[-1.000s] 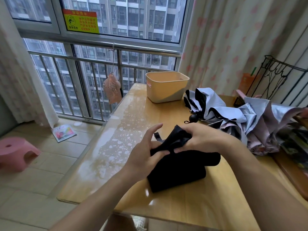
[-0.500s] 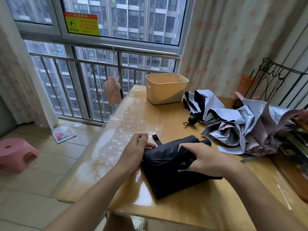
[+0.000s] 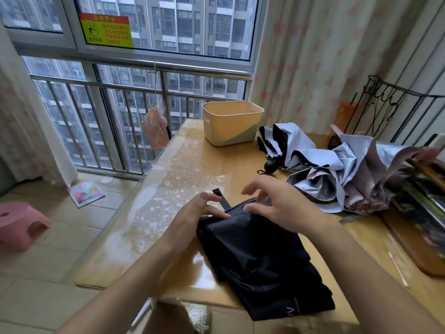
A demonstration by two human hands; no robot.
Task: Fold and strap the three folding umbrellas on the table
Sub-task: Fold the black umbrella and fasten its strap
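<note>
A black folding umbrella (image 3: 262,256) lies collapsed on the wooden table (image 3: 183,179), its loose strap (image 3: 222,198) sticking out at the far end. My left hand (image 3: 195,213) rests on that far end with straight fingers laid on the fabric. My right hand (image 3: 277,201) hovers just over the same end, fingers spread and blurred, holding nothing. Behind them lie a light blue and black umbrella (image 3: 291,145) with a round black handle (image 3: 271,167), and a silver and pink umbrella (image 3: 356,179), both unfolded in loose heaps.
A beige plastic bin (image 3: 232,121) stands at the table's far end. A dark tray with clutter (image 3: 423,225) lies along the right edge, a black wire rack (image 3: 385,104) behind it. A pink stool (image 3: 20,225) and a booklet (image 3: 86,192) are on the floor at left.
My right hand let go of the black fabric and lifted with fingers spread. The black umbrella now lies longer, stretching toward me. My left hand flattened onto its far end.
</note>
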